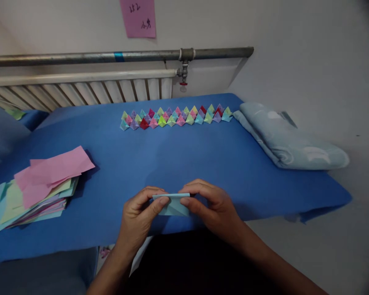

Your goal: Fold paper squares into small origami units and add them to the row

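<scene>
A light blue sheet of folded paper [174, 208] is held up between both hands, over the front edge of the table. My left hand [142, 208] pinches its left side, thumb in front and fingers behind. On the other side, my right hand [211, 205] grips the right part with thumb and fingers in the same way. A fold runs along the paper's top edge. Farther back, rows of small pointed folded-paper pieces [171, 119] in many colours stand close together.
A loose stack of coloured paper [53, 174] lies on the left of the blue-covered table [117, 164]. To the right rests a folded light blue blanket [295, 139]. Behind the table are a radiator [110, 90] and a metal pipe [80, 58] with a valve.
</scene>
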Demonstrator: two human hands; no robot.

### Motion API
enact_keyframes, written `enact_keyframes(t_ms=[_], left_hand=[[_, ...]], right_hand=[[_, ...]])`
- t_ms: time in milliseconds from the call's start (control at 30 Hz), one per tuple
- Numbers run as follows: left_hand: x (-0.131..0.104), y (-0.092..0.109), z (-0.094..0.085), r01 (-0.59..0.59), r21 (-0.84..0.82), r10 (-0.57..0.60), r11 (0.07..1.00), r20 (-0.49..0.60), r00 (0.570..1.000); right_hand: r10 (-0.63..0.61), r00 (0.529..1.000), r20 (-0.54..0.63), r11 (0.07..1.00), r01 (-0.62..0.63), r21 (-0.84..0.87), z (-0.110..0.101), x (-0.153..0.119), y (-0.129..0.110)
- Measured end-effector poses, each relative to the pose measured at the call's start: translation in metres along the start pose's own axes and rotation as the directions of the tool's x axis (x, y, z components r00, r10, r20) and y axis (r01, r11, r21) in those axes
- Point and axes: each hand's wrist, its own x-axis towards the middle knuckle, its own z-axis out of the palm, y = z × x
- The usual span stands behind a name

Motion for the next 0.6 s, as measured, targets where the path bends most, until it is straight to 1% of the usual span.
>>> enact_keyframes(t_ms=[233, 333, 400, 500, 600], left_hand=[[-0.0009, -0.0021, 0.0013, -0.016, -0.026, 0.015, 1.000, -0.021, 1.000], [-0.0021, -0.0043, 0.0019, -0.042, -0.027, 0.041, 0.999, -0.030, 0.999], [-0.0022, -0.0052, 0.0025, -0.049, -0.037, 0.048, 0.998, -0.040, 0.998], [-0.0015, -0.0047, 0.0036, -0.024, -0.052, 0.022, 0.998, -0.039, 0.999], [-0.0010, -0.0030, 0.0051, 0.005, -0.063, -0.005, 0.998, -0.002, 1.000]], right_hand=[[-0.055, 0.998, -0.040, 0.998, 0.054, -0.030, 0.0013, 0.0007, 0.0017], [-0.066, 0.997, -0.051, 0.997, 0.064, -0.042, 0.0011, 0.0010, 0.0015], [-0.033, 0.998, -0.044, 0.999, 0.032, -0.022, 0.0009, 0.0020, 0.0008], [0.033, 0.999, -0.016, 0.999, -0.033, 0.014, 0.0010, 0.0046, -0.0012], [0.037, 0.999, 0.015, 0.999, -0.038, 0.027, 0.0026, 0.0070, -0.0025]])
